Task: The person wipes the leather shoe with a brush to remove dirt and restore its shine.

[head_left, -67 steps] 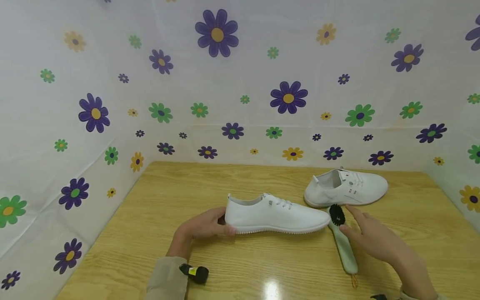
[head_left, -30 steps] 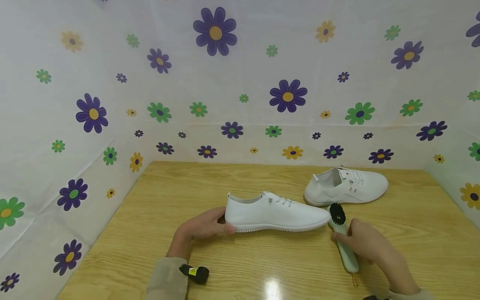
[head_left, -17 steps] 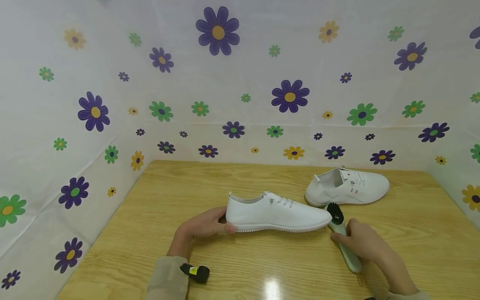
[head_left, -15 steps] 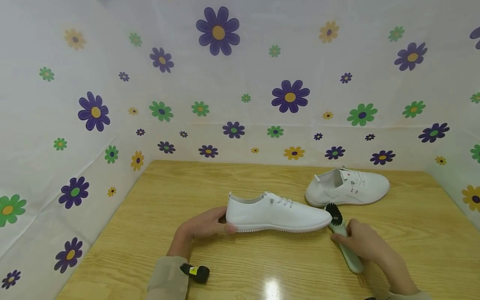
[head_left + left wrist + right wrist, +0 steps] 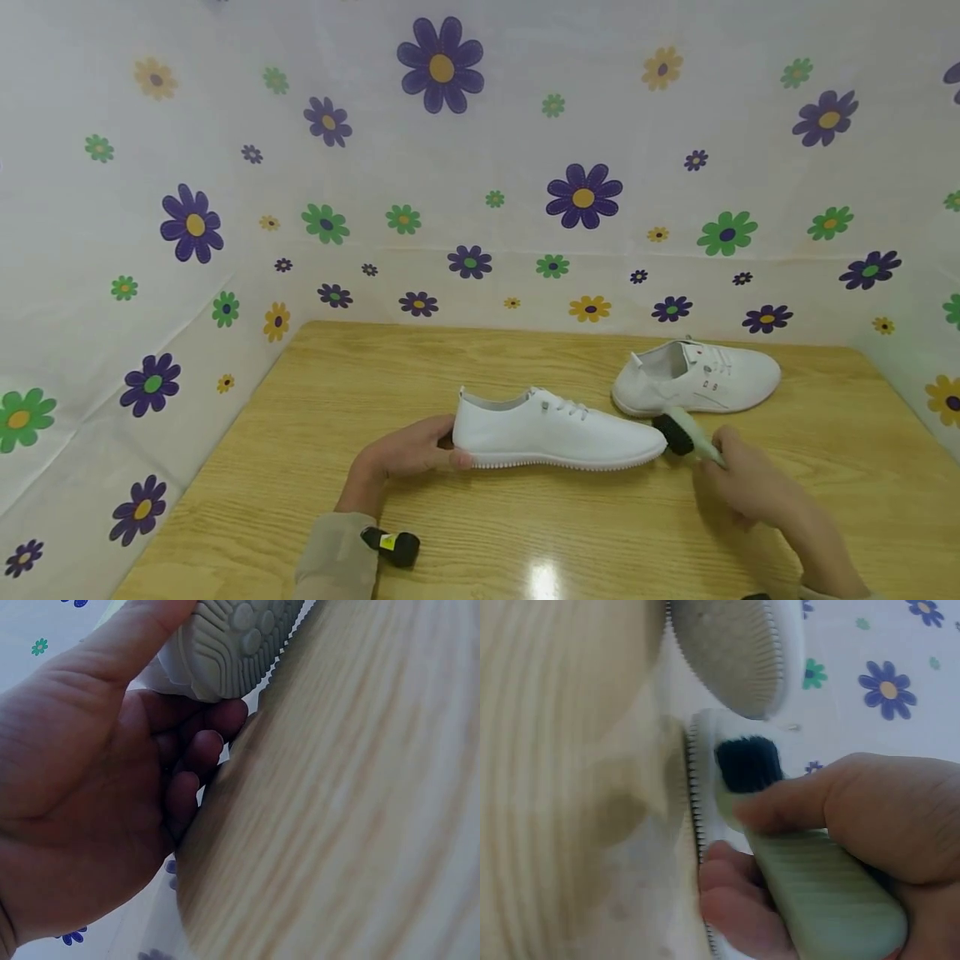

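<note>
I see left hand, thumb and fingers gripping heel of shoe 1, held above wooden table. Right hand: fingers curled round brush, bristles at toe, contact unclear. Shoe 2 obstructs space just behind brush; flowered cloth bounds rear.

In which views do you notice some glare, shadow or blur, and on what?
Head view: white glare spot on the table, near the picture's bottom; left wrist view: dim light, the left hand partly in shadow; right wrist view: the right hand and brush slightly blurred, a dark shadow patch on the table.
</note>
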Tool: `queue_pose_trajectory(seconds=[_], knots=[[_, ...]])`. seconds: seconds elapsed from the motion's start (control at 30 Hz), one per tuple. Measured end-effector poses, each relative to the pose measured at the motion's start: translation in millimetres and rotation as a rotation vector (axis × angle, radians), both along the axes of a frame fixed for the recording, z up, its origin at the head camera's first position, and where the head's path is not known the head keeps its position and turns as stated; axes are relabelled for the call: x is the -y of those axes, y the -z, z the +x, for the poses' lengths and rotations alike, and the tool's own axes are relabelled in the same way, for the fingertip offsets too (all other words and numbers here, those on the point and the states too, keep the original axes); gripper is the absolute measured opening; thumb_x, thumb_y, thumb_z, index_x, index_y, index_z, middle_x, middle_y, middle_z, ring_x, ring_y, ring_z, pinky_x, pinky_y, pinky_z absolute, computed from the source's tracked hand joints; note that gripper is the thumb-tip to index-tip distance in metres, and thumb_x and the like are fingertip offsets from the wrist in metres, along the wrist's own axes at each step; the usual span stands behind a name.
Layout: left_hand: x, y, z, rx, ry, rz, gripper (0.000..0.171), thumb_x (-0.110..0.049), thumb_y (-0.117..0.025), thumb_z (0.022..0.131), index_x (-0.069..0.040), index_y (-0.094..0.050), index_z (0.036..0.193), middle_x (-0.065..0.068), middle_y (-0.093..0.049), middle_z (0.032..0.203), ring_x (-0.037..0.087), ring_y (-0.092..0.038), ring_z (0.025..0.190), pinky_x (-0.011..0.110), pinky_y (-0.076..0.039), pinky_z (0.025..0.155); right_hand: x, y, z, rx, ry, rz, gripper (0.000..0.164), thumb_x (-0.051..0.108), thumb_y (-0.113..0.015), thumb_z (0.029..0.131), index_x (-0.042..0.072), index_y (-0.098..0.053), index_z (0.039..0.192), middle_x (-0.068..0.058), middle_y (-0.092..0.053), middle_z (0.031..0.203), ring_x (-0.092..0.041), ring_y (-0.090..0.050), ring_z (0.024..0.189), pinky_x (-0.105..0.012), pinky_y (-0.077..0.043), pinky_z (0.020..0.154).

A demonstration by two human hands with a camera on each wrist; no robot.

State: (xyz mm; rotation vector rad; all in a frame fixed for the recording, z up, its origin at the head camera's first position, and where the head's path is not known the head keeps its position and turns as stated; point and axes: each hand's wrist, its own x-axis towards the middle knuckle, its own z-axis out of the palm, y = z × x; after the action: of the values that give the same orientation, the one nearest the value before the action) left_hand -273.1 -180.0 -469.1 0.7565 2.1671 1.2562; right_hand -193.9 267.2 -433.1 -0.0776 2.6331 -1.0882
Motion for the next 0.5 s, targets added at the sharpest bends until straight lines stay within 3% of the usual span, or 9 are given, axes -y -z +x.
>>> queue_pose_trajectory(seconds=[0.1,0.2,0.27,0.5], knots=[[1,-1.0,-0.3,-0.009,0.007,-0.007,0.072,-0.058,-0.069,0.087,-0.013,-0.049,0.139,-0.002,-0.058,0.126,0.017,-0.053,0.11,0.034,-0.04,0.1,-1,-12.6,1.8,-0.045,-0.001,-0.009,0.037,0.009,-0.039,0.104,-0.012,-0.024,0.131,-0.012,-0.048,0.075,-0.019,-0.046,0.051,-0.034,-0.046,0.043],[1,-2.5,-0.8,-0.019,0.005,-0.015,0.072,-0.059,-0.068,0.087,-0.013,-0.049,0.14,-0.002,-0.058,0.128,0.017,-0.053,0.111,0.035,-0.039,0.102,5,-28.7,4.6,-0.164,-0.018,0.038,0.051,0.014,-0.035,0.108,-0.015,-0.012,0.143,-0.026,-0.054,0.093,-0.023,-0.049,0.063,-0.036,-0.044,0.05],[0,-2.9,-1.3,-0.022,0.0,-0.021,0.071,-0.059,-0.068,0.087,-0.014,-0.05,0.139,-0.002,-0.058,0.126,0.017,-0.053,0.111,0.035,-0.039,0.102,16,-40.2,7.2,-0.236,-0.024,0.07,0.055,0.021,-0.034,0.109,-0.013,-0.012,0.147,-0.028,-0.055,0.1,-0.024,-0.05,0.069,-0.036,-0.042,0.055],[-1,-2.9,-0.3,-0.021,-0.013,-0.036,0.063,-0.053,-0.072,0.087,-0.011,-0.056,0.133,-0.001,-0.061,0.12,0.017,-0.053,0.105,0.036,-0.041,0.097,89,-74.1,22.2,-0.315,-0.09,0.043,0.056,0.045,-0.036,0.107,0.013,-0.028,0.152,-0.012,-0.058,0.096,-0.021,-0.052,0.076,-0.035,-0.043,0.063]])
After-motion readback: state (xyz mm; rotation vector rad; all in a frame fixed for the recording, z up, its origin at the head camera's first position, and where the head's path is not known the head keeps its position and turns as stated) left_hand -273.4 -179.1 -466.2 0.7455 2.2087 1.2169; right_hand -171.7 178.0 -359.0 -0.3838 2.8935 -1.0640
